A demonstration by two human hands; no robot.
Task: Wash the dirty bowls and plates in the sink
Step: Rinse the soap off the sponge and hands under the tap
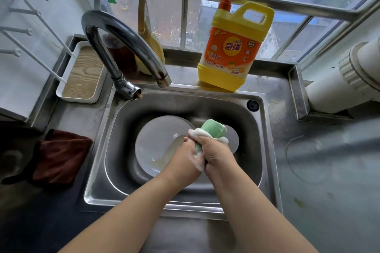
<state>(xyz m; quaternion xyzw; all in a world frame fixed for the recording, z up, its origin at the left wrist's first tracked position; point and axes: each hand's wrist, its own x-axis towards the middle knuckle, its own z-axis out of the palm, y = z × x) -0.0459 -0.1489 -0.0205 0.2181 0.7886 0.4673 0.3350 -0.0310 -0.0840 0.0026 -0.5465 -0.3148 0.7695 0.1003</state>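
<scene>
Both hands, left hand and right hand, fingers squeezing a soapy green sponge over the sink centre. White plate lies in the basin, greasy residue visible. Judging: lathering stage, washing barely started; scrub and rinse remain. Faucet off.

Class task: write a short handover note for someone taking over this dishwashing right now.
Left hand and right hand: both grip the soapy green sponge over the sink.
Plate, with brownish residue, lies in the sink; another dish behind the hands is mostly hidden.
Detergent bottle stands behind the sink; no water shows at the tap.
Done: sponge lathered.
Left: scrub and rinse the dishes.
</scene>
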